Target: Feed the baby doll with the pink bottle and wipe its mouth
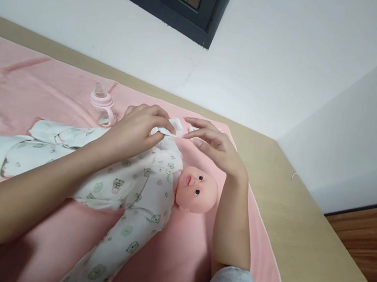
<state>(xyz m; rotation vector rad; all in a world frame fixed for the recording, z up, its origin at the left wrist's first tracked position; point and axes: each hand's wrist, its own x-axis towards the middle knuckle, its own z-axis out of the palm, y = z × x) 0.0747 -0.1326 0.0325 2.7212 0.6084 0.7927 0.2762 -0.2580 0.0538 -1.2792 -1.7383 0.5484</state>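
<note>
One pink blanket point(167, 263) bears one doll point(145, 177), left fingers point(163, 123) pinching white cloth point(177, 125), right fingers point(211, 136) apart.

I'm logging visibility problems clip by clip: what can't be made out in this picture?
All in the head view:
White piece: full outline partly hidden by the left hand.
White patch by the right hand: too covered by fingers to identify.
Doll: waist partly behind the left forearm; near sleeve cut off by the bottom edge.
Window: cut off by the top edge.
</note>
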